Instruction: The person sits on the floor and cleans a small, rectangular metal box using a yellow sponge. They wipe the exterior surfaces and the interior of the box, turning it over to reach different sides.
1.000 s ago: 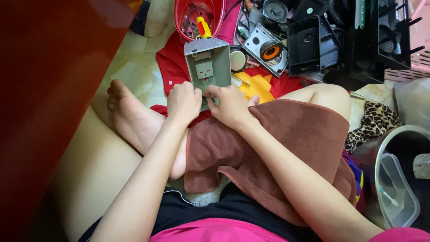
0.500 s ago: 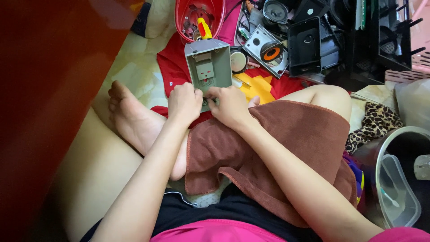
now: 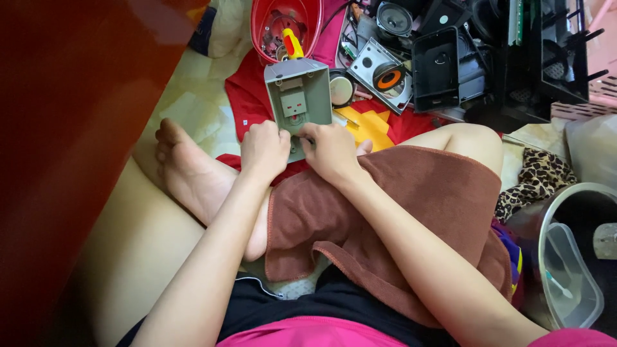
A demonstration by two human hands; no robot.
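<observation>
Head view, looking down at a person sitting cross-legged on the floor with a brown towel (image 3: 411, 212) over the lap. Compared with a second ago basically nothing has moved: both hands sit at the same spot on the bottom edge of the grey plastic housing (image 3: 299, 103), and it's tilted the same way. So the work looks like slow fiddly stuff on one point rather than any repositioning, my guess anyway.

The left hand (image 3: 263, 151) is curled tight around the lower left corner of the housing, holding it steady. The right hand (image 3: 331, 151) is bunched at the lower right, fingers pinched on something small and dark against the housing; can't tell if it's a tool tip or a part.

The housing itself is a boxy, open-backed shell standing upright just past the knees, over a red cloth (image 3: 254, 96). Inside there's a square raised block and a small round fitting under it.

Behind it sit a red bucket (image 3: 267, 29) with a yellow-handled screwdriver (image 3: 292, 44), a loose speaker (image 3: 389, 78) and black casings (image 3: 443, 67)
</observation>
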